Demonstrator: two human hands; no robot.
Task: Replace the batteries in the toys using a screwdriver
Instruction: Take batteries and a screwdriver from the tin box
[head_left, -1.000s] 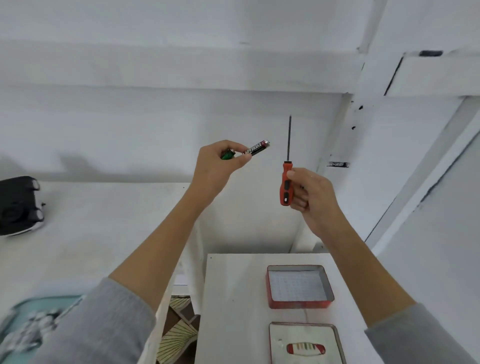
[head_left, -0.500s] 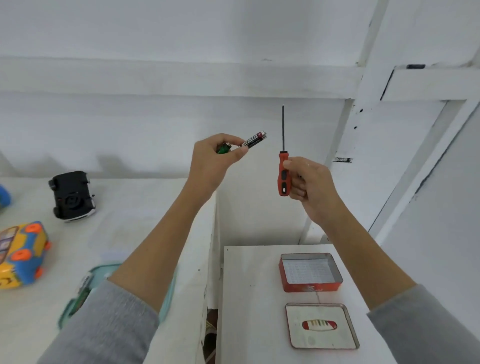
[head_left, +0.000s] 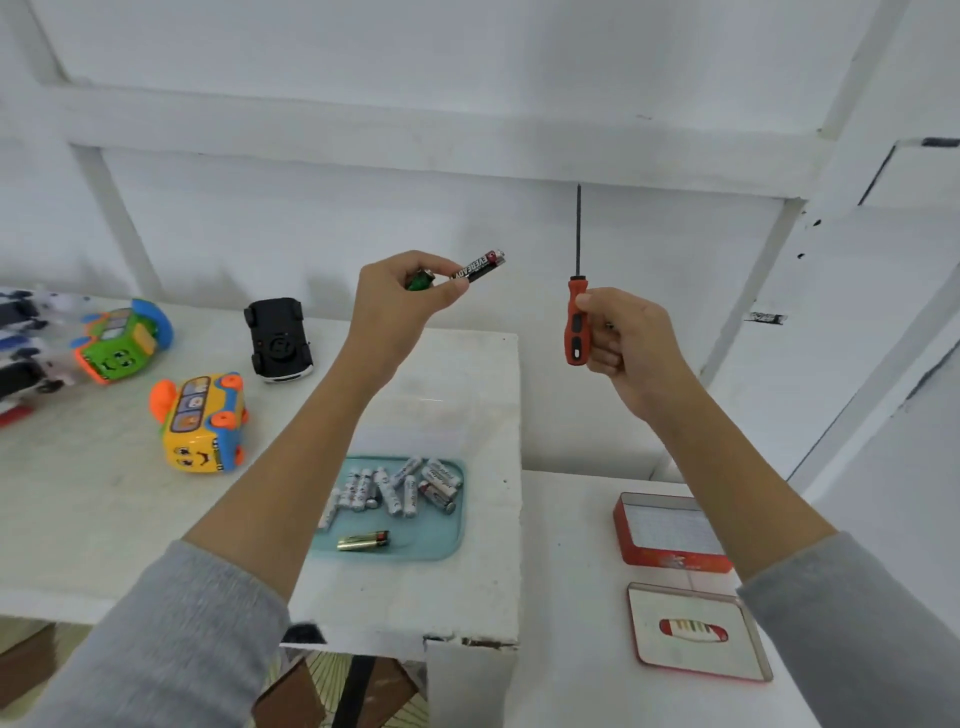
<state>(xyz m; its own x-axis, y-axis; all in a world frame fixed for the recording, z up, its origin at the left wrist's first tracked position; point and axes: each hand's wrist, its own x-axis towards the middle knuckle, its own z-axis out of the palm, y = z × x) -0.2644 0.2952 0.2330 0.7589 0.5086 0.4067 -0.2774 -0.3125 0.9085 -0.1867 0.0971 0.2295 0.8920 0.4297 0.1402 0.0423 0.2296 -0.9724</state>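
Observation:
My left hand (head_left: 397, 306) is raised in front of the wall and pinches a black and red battery (head_left: 480, 265) between thumb and fingers; a green battery (head_left: 420, 280) shows inside the same grip. My right hand (head_left: 626, 343) grips the orange handle of a screwdriver (head_left: 576, 325), its thin shaft pointing straight up. On the white table to the left lie a yellow bus toy (head_left: 202, 423), a green and orange toy (head_left: 122, 338) and a black toy car (head_left: 279, 340) turned underside up.
A teal tray (head_left: 441, 543) below my left forearm holds several loose batteries, one gold-coloured. A lower white table on the right carries an open red tin (head_left: 667, 530) and its lid (head_left: 698, 631). More toys sit at the far left edge.
The view has tilted down and left, bringing the toys and the battery tray into sight. Both hands keep the same raised pose and the same grips.

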